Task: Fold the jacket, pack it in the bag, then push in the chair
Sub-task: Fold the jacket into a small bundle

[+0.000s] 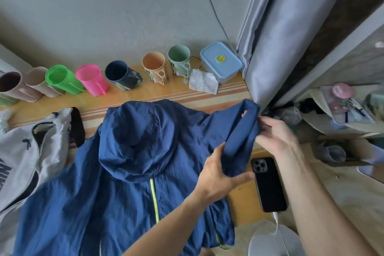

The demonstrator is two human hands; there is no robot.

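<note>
Two hands hold our blue jacket by its right sleeve: left hand pinching the lower part, right hand pinching the cuff. The grey bag shows letters we cannot read fully.
</note>
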